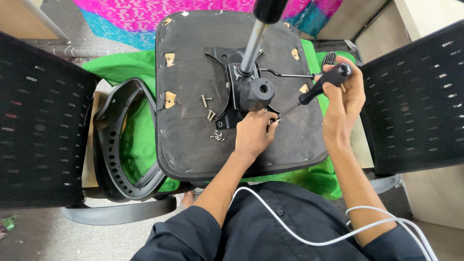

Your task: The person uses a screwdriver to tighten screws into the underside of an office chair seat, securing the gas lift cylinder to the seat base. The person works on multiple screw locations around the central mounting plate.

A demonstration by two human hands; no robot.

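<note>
Right hand (344, 94) gripping screwdriver (323, 87), tip angled toward 8 o'clock. Left hand (254, 133) pinching a screw (277, 119) at the plate (223, 92), steadying it for the tip.

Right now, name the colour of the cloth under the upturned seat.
Bright green cloth, clearest in the head view.

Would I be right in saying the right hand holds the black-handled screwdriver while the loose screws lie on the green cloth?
Not quite. The head view shows the right hand holding the screwdriver, but the loose screws lie on the black underside of the seat, not on the green cloth.
</note>
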